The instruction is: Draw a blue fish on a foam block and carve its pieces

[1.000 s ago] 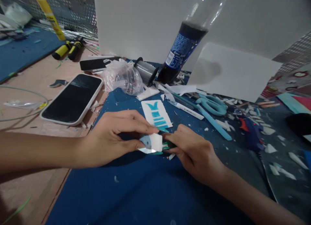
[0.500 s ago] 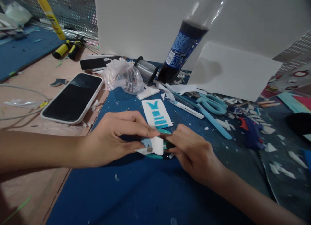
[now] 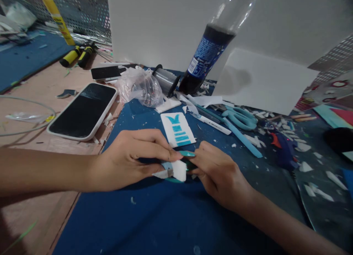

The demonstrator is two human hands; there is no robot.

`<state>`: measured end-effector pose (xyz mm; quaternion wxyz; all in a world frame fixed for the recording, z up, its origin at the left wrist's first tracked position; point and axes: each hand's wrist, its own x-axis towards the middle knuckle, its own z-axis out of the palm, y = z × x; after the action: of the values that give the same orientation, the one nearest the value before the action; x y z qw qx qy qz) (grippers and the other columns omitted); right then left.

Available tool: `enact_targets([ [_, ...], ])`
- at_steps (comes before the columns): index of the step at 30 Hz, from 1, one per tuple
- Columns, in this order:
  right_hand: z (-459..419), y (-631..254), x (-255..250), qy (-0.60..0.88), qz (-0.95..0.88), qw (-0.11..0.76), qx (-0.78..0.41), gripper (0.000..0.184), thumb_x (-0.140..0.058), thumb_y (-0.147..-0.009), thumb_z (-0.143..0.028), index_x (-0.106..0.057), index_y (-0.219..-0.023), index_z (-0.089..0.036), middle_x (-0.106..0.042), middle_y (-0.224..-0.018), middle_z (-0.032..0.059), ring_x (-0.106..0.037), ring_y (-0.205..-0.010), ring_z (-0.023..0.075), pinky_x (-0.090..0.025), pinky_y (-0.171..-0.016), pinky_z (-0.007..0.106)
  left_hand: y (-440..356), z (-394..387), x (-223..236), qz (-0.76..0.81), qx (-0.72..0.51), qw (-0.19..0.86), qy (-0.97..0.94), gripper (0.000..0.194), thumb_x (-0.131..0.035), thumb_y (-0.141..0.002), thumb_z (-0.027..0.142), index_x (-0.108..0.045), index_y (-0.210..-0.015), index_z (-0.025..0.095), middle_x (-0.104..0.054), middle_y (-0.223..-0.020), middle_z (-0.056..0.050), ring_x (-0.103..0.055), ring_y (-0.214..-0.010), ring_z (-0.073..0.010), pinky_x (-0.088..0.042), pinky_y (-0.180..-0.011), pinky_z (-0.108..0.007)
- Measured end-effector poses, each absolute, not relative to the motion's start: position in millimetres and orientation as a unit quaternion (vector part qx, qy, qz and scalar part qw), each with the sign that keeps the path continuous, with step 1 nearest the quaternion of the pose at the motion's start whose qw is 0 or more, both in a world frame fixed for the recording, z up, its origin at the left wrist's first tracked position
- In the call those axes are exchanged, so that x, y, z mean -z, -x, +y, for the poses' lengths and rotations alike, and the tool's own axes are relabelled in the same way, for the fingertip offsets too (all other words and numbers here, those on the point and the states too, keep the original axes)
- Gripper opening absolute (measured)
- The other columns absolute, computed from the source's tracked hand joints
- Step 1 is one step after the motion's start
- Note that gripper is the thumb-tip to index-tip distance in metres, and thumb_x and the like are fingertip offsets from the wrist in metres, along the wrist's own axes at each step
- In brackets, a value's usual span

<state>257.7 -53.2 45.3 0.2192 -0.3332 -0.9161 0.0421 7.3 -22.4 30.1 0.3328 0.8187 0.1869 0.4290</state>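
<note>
My left hand (image 3: pixel 132 159) is closed, pinching a small white piece (image 3: pixel 179 170) with a grey-blue strip at its left end. Facing it, my right hand (image 3: pixel 220 174) has its fingers curled round a dark green object, mostly hidden by the fingers and the white piece. A shiny teal edge (image 3: pixel 187 153) shows above the white piece and another teal edge below it; whether they belong to the green object I cannot tell. Just beyond my fingertips lies a white card (image 3: pixel 180 118) bearing several bright blue shapes.
On the left rests a white-cased phone (image 3: pixel 82 111). Behind my hands are a clear plastic bag (image 3: pixel 139 88), a tilted bottle of dark drink (image 3: pixel 209 49), a white pen (image 3: pixel 213 124) and blue-handled scissors (image 3: pixel 239 118). A glue gun (image 3: pixel 286 150) and white scraps lie right, on the blue mat (image 3: pixel 138 225).
The white piece has tilted and dropped slightly between my fingers. More of the upper teal edge shows now. My hands stay in nearly the same place.
</note>
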Motion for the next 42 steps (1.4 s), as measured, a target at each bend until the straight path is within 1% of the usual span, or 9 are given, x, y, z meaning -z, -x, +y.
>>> enact_targets([
  [6, -54.4, -259.1, -42.3, 0.331, -0.918, 0.215, -0.027, 0.033, -0.043, -0.095, 0.001, -0.067, -0.104, -0.018, -0.058, -0.066, 0.0008, -0.049, -0.06, 0.0197, -0.038, -0.055, 0.031, -6.7, -23.8, -28.7, 0.177, -0.413, 0.332, -0.829, 0.023, -0.073, -0.098, 0.008, -0.083, -0.109, 0.025, -0.084, -0.104, -0.006, -0.081, -0.082, -0.0166, -0.067, -0.078, -0.02],
  [9, -54.7, -259.1, -41.9, 0.351, -0.908, 0.226, -0.037, 0.03, -0.044, -0.095, 0.001, -0.066, -0.097, -0.02, -0.061, -0.068, 0.001, -0.051, -0.061, 0.0189, -0.039, -0.056, 0.031, -5.5, -22.9, -27.7, 0.195, -0.409, 0.32, -0.832, 0.023, -0.077, -0.098, 0.014, -0.081, -0.118, 0.024, -0.082, -0.108, -0.007, -0.081, -0.091, -0.0166, -0.066, -0.085, -0.02],
  [13, -55.9, -257.2, -39.7, 0.369, -0.897, 0.239, -0.033, 0.028, -0.046, -0.095, 0.0, -0.065, -0.093, -0.019, -0.063, -0.069, 0.0009, -0.054, -0.064, 0.018, -0.043, -0.059, 0.03, -5.3, -21.7, -25.3, 0.272, -0.391, 0.351, -0.806, 0.045, -0.085, -0.094, 0.03, -0.072, -0.136, 0.021, -0.079, -0.12, -0.009, -0.081, -0.098, -0.0194, -0.067, -0.084, -0.022],
  [19, -58.5, -252.6, -34.6, 0.37, -0.89, 0.266, -0.024, 0.026, -0.045, -0.096, -0.001, -0.064, -0.092, -0.018, -0.063, -0.066, 0.0008, -0.053, -0.062, 0.0179, -0.042, -0.056, 0.03, -4.7, -20.9, -25.5, 0.251, -0.386, 0.315, -0.83, 0.029, -0.084, -0.096, 0.038, -0.08, -0.118, 0.02, -0.082, -0.092, -0.007, -0.076, -0.074, -0.0181, -0.062, -0.065, -0.022],
  [21, -59.0, -252.1, -35.9, 0.372, -0.893, 0.252, -0.026, 0.026, -0.046, -0.096, -0.001, -0.064, -0.092, -0.018, -0.064, -0.067, 0.0011, -0.054, -0.062, 0.0176, -0.043, -0.057, 0.029, -3.8, -21.3, -26.7, 0.253, -0.395, 0.315, -0.825, 0.025, -0.083, -0.097, 0.036, -0.081, -0.118, 0.023, -0.083, -0.095, -0.006, -0.078, -0.075, -0.0181, -0.062, -0.065, -0.022],
  [26, -60.5, -254.8, -38.6, 0.38, -0.889, 0.255, -0.027, 0.025, -0.046, -0.1, -0.003, -0.065, -0.091, -0.017, -0.063, -0.067, 0.001, -0.053, -0.061, 0.0167, -0.043, -0.056, 0.029, -3.4, -22.5, -28.3, 0.271, -0.423, 0.309, -0.808, 0.02, -0.082, -0.097, 0.031, -0.082, -0.114, 0.021, -0.086, -0.103, -0.005, -0.081, -0.084, -0.0156, -0.064, -0.081, -0.019],
  [32, -60.7, -255.9, -36.5, 0.375, -0.887, 0.268, -0.013, 0.028, -0.047, -0.104, -0.005, -0.068, -0.087, -0.013, -0.06, -0.064, 0.0008, -0.05, -0.059, 0.0159, -0.042, -0.055, 0.029, -5.8, -24.2, -27.9, 0.285, -0.402, 0.332, -0.804, 0.017, -0.076, -0.102, 0.029, -0.083, -0.114, 0.02, -0.085, -0.097, -0.005, -0.08, -0.08, -0.016, -0.064, -0.074, -0.02],
  [38, -61.0, -250.7, -35.8, 0.371, -0.89, 0.264, 0.017, 0.041, -0.039, -0.113, -0.015, -0.069, -0.085, -0.012, -0.056, -0.06, 0.0007, -0.047, -0.056, 0.0158, -0.04, -0.052, 0.03, -5.1, -25.8, -24.8, 0.272, -0.374, 0.343, -0.817, 0.019, -0.075, -0.102, 0.026, -0.08, -0.118, 0.017, -0.084, -0.099, -0.006, -0.08, -0.084, -0.0166, -0.062, -0.076, -0.02],
  [42, -62.0, -250.7, -32.0, 0.373, -0.877, 0.303, 0.008, 0.028, -0.045, -0.11, -0.012, -0.067, -0.092, -0.014, -0.06, -0.066, 0.0011, -0.05, -0.058, 0.0152, -0.042, -0.054, 0.029, -4.9, -26.3, -26.2, 0.242, -0.382, 0.327, -0.83, 0.016, -0.079, -0.098, 0.021, -0.081, -0.114, 0.018, -0.085, -0.099, -0.005, -0.08, -0.086, -0.0156, -0.062, -0.08, -0.017],
])
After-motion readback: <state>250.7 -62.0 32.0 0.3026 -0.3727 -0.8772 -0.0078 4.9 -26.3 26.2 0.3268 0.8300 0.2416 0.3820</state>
